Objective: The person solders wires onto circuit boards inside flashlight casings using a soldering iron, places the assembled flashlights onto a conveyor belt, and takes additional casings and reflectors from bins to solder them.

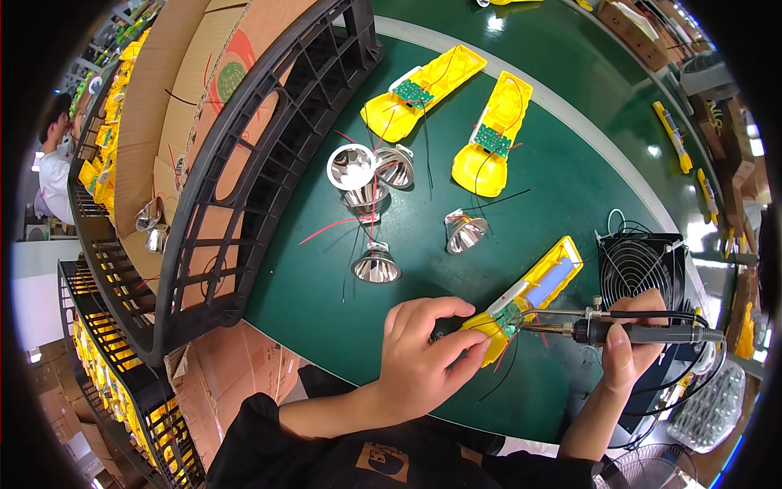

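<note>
on the green worktop (318, 314), a black fan (634, 265) stands near the work, perhaps to draw smoke away. the open yellow housing (531, 298) lies before the person, inside upward, probably for easy reach. the left hand (425, 346) is at its near end, maybe steadying it; whether this grip is closed, i cannot tell. the right hand (629, 354) grips the soldering iron (593, 331) by its handle, tip at the circuit board (506, 316).

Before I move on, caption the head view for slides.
Over a green table, left hand at a yellow casing, right hand holding a soldering iron at its circuit board.
</note>
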A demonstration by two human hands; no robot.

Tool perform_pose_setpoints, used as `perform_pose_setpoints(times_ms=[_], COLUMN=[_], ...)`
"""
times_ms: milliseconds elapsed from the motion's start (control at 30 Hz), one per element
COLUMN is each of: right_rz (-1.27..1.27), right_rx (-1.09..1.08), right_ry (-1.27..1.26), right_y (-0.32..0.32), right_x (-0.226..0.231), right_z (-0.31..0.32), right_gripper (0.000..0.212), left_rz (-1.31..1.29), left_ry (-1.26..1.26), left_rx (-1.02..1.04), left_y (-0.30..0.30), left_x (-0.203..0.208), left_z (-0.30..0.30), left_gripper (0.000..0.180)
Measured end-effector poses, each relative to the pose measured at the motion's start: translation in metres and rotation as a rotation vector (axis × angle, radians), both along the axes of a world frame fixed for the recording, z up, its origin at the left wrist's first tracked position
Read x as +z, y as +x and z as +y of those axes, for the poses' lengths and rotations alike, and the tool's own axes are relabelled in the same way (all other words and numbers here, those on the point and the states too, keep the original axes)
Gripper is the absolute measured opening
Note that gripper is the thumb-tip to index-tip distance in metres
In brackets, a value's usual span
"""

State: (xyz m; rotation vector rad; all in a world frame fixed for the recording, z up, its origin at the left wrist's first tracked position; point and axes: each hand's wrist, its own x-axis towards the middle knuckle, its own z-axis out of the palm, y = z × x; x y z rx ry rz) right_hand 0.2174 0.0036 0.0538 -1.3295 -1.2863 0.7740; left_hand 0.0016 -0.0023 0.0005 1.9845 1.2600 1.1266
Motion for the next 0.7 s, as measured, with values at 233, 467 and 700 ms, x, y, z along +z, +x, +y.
perform_pose_setpoints(times_ms=[233,467,700], right_rz=[0.012,-0.005,-0.001], right_rx=[0.0,-0.003,-0.02], right_ry=[0.022,0.016,0.049], right_y=[-0.0003,-0.0017,-0.0027], right_x=[0.0001,-0.0007,0.0], right_z=[-0.0001,0.0006,0.0014], right_gripper=[0.029,0.029,0.03], left_rz=[-0.01,-0.009,-0.009], left_ry=[-0.006,0.006,0.006], left_rx=[0.004,0.008,0.012], left_y=[0.0001,0.0003,0.0001], left_x=[0.0003,-0.0003,-0.0008], left_z=[0.0006,0.0004,0.0005], left_gripper=[0.016,0.016,0.016])
